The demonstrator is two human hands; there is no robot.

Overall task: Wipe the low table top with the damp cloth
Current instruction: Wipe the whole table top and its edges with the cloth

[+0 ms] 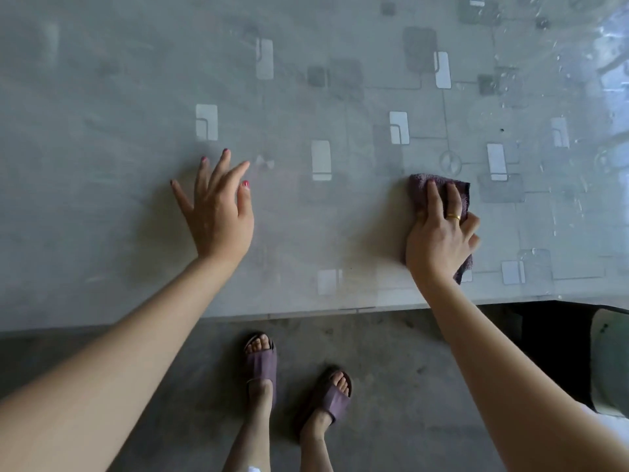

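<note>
Head view: looks straight down on a low grey surface (136, 97) with a glossy cover printed in pale and dark rounded rectangles.
Right hand: the right hand (439, 233) lies on a folded dark purple terry cloth (417, 189), fingers laid nearly straight over the cloth and pressing it to the surface; a gold ring (453, 217) sits on one finger.
Cloth place: at about 3 o'clock from the frame centre, near the front edge of the surface; one corner sticks out below the wrist at 5 o'clock of the hand.
Left hand: the left hand (218, 206) is spread flat with fingers apart and straight, holding nothing, at 9 o'clock of the cloth and well apart from it; whether the palm touches the surface cannot be told.
Surface sheen: bright wet-looking streaks at 1 to 2 o'clock.
Floor: grey concrete floor (391, 369) at 6 o'clock, with two feet in purple open-toe slide sandals (262, 364).
</note>
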